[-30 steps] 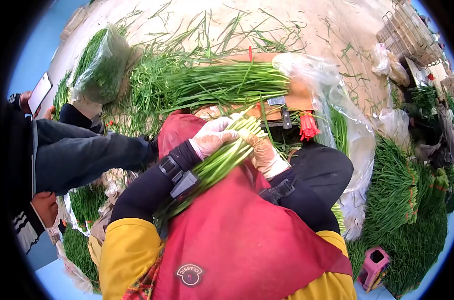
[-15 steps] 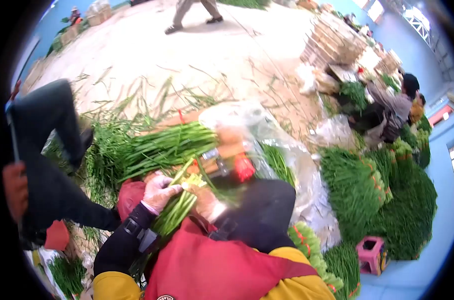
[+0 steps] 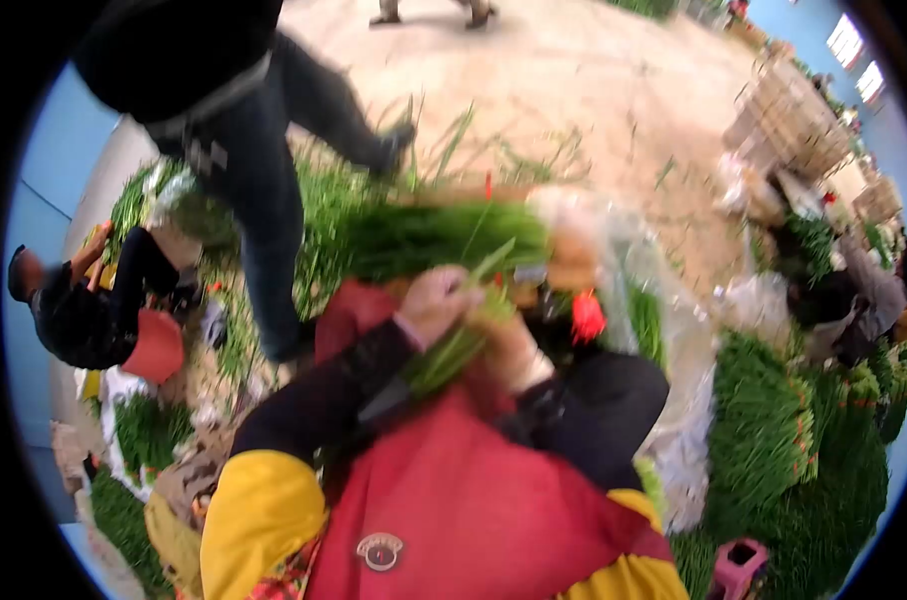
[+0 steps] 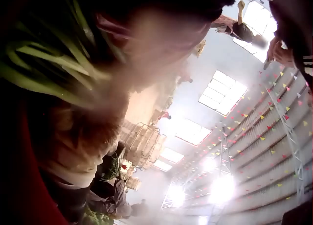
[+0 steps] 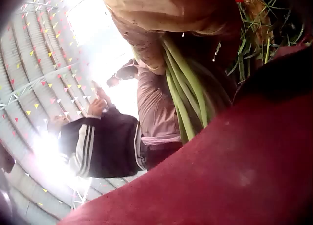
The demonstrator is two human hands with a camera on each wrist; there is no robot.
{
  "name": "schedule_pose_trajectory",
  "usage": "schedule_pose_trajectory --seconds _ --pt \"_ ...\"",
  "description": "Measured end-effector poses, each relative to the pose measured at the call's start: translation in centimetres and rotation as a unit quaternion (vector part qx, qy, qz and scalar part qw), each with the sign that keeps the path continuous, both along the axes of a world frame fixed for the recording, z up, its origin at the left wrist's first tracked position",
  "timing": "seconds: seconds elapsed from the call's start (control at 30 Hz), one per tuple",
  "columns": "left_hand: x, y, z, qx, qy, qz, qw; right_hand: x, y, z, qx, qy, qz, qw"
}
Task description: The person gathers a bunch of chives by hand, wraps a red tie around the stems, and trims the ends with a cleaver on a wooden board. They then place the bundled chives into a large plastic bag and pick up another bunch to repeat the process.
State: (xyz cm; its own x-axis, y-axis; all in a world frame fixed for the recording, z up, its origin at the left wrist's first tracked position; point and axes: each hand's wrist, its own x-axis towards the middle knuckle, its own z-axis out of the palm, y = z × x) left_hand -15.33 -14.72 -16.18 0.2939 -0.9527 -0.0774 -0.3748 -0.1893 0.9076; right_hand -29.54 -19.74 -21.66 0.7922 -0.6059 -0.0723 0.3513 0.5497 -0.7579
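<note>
The person's left hand (image 3: 439,303) grips a bunch of long, chive-like stalks (image 3: 449,358) from the left side, its fingers curled round them. The right hand (image 3: 511,345) holds the same bunch near its pale ends, its gloved fingers bent over the stalks in the right wrist view. Blur hides the exact place of each fingertip. The bunch slants above the lap, just short of the near edge of a wooden board (image 3: 574,258), its green length running back under the left forearm across a red apron (image 3: 464,500).

A thick heap of similar greens (image 3: 444,240) lies along the board, its cut ends toward the right edge. By the board's near right corner are a metal blade (image 3: 530,273) and a bright red cluster of ties (image 3: 587,317). Clear plastic sheeting (image 3: 689,340) spreads beyond the right edge, and tied bundles (image 3: 759,430) are massed farther right, with a pink stool (image 3: 739,570) beside them.

Past the board's left edge stands a person in jeans (image 3: 264,190); farther left another person (image 3: 84,300) sits on a red stool (image 3: 156,345). Stacked crates (image 3: 794,115) stand in the far right.
</note>
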Motion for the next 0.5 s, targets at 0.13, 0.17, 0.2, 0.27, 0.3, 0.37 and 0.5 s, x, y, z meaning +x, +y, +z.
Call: schedule_pose_trajectory --seconds 0.13,0.17,0.2,0.27,0.3,0.37,0.5 --pt "-0.4 0.8 -0.5 0.011 0.203 0.05 0.978 0.6 0.6 2.6 0.122 0.031 -0.046 0.991" --pt "-0.3 1.0 -1.1 0.015 0.23 0.069 0.971 0.6 0.7 2.0 0.124 0.03 -0.047 0.991" --pt "-0.3 1.2 -1.0 0.016 0.229 0.07 0.971 0.7 0.7 1.6 0.147 0.011 -0.051 0.988" --pt "0.0 1.5 -0.8 0.003 0.294 0.054 0.954 0.4 0.9 1.0 0.152 -0.006 -0.055 0.987" --pt "0.2 1.7 -0.6 0.004 0.292 0.056 0.955 0.4 1.0 1.6 0.153 -0.008 -0.053 0.987" --pt "0.6 2.1 0.1 -0.007 0.287 0.042 0.957 0.4 1.1 2.6 0.158 -0.01 -0.07 0.985" --pt "1.3 2.7 0.7 0.039 0.248 -0.002 0.968 0.2 1.0 2.7 0.195 -0.025 -0.053 0.979"
